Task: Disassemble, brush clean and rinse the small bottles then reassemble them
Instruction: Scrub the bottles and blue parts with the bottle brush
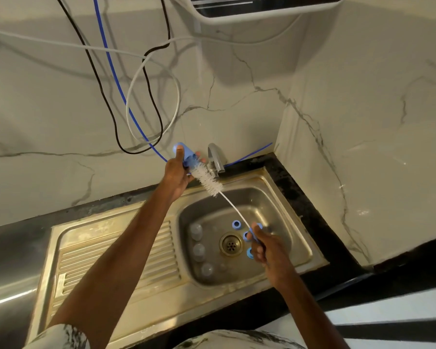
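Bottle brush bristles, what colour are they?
The bristles are white, seen in the head view.

The brush (208, 181) has its tip hidden inside the blue bottle (188, 153).

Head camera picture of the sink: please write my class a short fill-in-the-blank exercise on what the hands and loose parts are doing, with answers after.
1. The left hand grips a small ___ bottle above the sink.
2. The right hand holds the white-bristled brush by its ___.
3. Loose blue rings lie in the basin near the round ___.

Missing words: blue; handle; drain.
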Demonstrator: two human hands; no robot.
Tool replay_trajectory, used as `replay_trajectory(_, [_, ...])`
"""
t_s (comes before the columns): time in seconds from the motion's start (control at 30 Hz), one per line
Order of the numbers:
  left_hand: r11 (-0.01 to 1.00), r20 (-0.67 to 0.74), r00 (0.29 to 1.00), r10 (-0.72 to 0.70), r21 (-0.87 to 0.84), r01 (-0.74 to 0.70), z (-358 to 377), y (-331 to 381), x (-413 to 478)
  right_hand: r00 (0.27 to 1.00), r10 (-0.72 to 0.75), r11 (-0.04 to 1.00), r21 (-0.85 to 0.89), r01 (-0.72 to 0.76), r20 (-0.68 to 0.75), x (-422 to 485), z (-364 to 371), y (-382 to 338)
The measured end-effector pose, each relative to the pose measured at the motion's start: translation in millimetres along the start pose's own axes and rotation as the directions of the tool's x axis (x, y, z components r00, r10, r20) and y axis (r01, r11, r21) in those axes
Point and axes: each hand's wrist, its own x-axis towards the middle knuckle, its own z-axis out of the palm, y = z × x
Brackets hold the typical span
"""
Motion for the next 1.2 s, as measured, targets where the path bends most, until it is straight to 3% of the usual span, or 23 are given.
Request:
replay_trajectory(0.07, [0.996,-0.036,0.998,0.044,0.084,-0.041,-3,3,0,0.992,-0.114,0.991,-0.076,0.109,-0.062,-2,2,-3])
replay_trajectory(0.17, [0.993,-0.112,0.989,0.096,0.081,-0.088,-17,14,6,0.932,-0.360,0.911,-0.229,0.343,-0.038,-7,1,-1])
replay_trajectory(0.23, [0.996,-0.121,0.990,0.069,0.069,-0.061,-16,10,2,0.921,-0.389,0.883,-0.296,0.364,-0.028,-5,4,0])
replay_trajectory(0.3, [0.997,-0.069,0.997,0.031,0.070,-0.026,-7,-2,-5,0.935,-0.350,0.895,-0.311,0.319,-0.050,1,6,-3])
replay_trajectory(0.4, [0.994,-0.048,0.997,0.057,0.091,-0.053,-5,-4,-6,0.966,-0.257,0.947,-0.203,0.247,-0.023,3,0,-3])
replay_trajectory(0.6, [0.977,-0.251,0.945,0.212,0.079,-0.198,-33,19,0,0.978,-0.211,0.961,-0.184,0.207,0.001,-7,-11,6])
replay_trajectory(0.67, [0.975,-0.243,0.945,0.218,0.097,-0.200,-39,17,0,0.978,-0.208,0.963,-0.177,0.204,-0.003,-6,-15,2])
replay_trajectory(0.8, [0.989,-0.126,0.987,0.099,0.123,-0.084,-33,-18,-16,0.971,-0.192,0.975,-0.083,0.205,0.145,-4,-8,-9])
replay_trajectory(0.97, [0.995,0.018,0.995,-0.094,-0.027,0.095,-15,-57,-50,0.960,-0.136,0.953,-0.234,0.195,0.247,-1,16,-7])
replay_trajectory(1.2, [0.993,0.051,0.993,-0.107,-0.049,0.109,-7,-74,-66,0.961,0.009,0.985,-0.171,0.040,0.276,-2,31,-10])
